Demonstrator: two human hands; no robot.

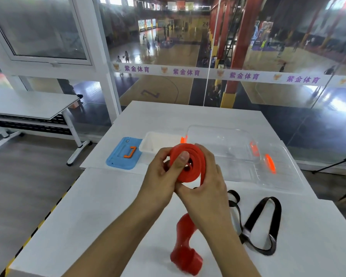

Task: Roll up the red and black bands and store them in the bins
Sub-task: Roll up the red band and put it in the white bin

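Red band [190,164] half-coiled above table, tail dangling; left hand [164,172] thumb pins the coil, right hand [204,186] cups its rim; soft, springy, likely to unwind; grip coil edges.

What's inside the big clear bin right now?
Nothing shows inside the clear bin; only the white table shows through it. The red band, gripped by the left hand and right hand, covers its near-left corner.

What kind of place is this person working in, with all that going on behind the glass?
Probably a room above an indoor sports hall. Through the glass wall you see basketball courts with players. The person's hands roll a red band at a white table, with clear bins nearby.
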